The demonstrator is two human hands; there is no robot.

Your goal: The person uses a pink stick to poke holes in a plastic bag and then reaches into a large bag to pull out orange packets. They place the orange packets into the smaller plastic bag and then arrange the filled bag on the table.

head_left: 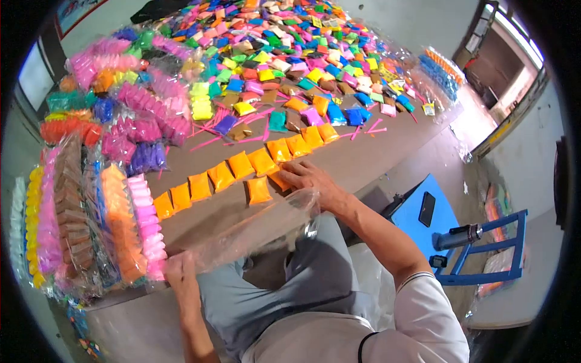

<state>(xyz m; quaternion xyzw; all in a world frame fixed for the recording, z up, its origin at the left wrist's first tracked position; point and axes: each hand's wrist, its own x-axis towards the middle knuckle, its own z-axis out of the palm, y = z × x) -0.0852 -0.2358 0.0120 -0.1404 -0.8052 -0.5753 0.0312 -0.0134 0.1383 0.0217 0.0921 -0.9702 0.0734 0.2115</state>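
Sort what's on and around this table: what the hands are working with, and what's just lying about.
In hand:
right hand on an orange packet
left hand holding the clear bag
row of orange packets

Lying about:
mixed packets
pink sticks
bagged stacks
phone on blue stool

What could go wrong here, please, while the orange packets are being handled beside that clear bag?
The right hand rests on an orange packet at the row; a careless sweep could knock neighbouring packets out of line. The left hand holds only one end of the clear plastic bag, which hangs over the table edge and might sag or slip.
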